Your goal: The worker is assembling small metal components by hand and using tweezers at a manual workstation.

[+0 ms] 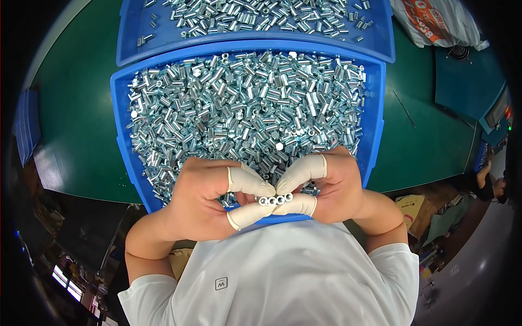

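My left hand and my right hand meet over the near rim of a blue plastic bin. Both wear pale finger cots on the thumb and index finger. Pinched between those fingertips is a short row of several small metal sleeves, side by side, their round open ends facing me. The fingers hide the rest of the row. Beneath and beyond my hands, a heap of loose shiny metal sleeves fills the bin, lying at all angles.
Behind the bin, a second blue bin holds more sleeves. The green table carries a thin dark rod and a white plastic bag with orange print. A teal device and another person's arm are at right.
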`<state>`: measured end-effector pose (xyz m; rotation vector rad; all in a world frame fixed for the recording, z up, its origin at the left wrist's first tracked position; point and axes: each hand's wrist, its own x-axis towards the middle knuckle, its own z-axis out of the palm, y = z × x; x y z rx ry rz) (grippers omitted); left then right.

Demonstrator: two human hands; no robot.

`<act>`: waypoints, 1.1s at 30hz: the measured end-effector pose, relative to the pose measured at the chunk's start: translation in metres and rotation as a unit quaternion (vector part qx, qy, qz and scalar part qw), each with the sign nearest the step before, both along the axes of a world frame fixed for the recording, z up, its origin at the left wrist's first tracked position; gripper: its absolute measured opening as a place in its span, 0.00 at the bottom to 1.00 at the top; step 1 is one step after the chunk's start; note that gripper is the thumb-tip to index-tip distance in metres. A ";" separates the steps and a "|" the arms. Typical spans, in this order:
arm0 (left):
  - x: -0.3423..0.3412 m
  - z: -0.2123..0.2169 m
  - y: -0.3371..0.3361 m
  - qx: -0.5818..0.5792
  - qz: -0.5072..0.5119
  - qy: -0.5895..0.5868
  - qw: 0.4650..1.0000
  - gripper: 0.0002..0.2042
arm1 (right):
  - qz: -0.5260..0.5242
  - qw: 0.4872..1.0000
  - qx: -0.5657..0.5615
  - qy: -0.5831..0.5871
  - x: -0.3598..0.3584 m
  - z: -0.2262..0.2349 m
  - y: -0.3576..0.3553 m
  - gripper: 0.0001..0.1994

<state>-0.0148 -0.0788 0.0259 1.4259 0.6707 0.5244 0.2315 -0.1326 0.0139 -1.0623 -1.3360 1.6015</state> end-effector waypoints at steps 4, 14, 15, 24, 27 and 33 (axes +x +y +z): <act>0.000 -0.002 -0.001 -0.045 0.008 -0.005 0.999 0.11 | -0.009 0.999 -0.028 0.013 -0.002 0.002 0.000 0.10; -0.002 -0.007 -0.004 -0.079 0.013 -0.009 0.997 0.13 | -0.002 0.999 -0.031 0.012 0.000 0.003 0.001 0.10; -0.002 -0.007 -0.004 -0.078 0.013 -0.010 0.997 0.13 | -0.003 0.999 -0.032 0.015 0.000 0.003 0.001 0.10; 0.001 -0.006 -0.003 -0.011 0.018 -0.013 1.000 0.12 | -0.001 1.000 0.026 0.009 0.000 -0.005 0.000 0.12; 0.002 -0.006 -0.001 0.029 0.010 -0.010 0.999 0.12 | -0.015 1.000 0.011 0.007 0.000 -0.006 -0.002 0.10; 0.003 -0.005 0.000 0.051 0.011 -0.007 0.999 0.11 | -0.020 1.000 0.023 -0.001 -0.001 -0.007 -0.002 0.10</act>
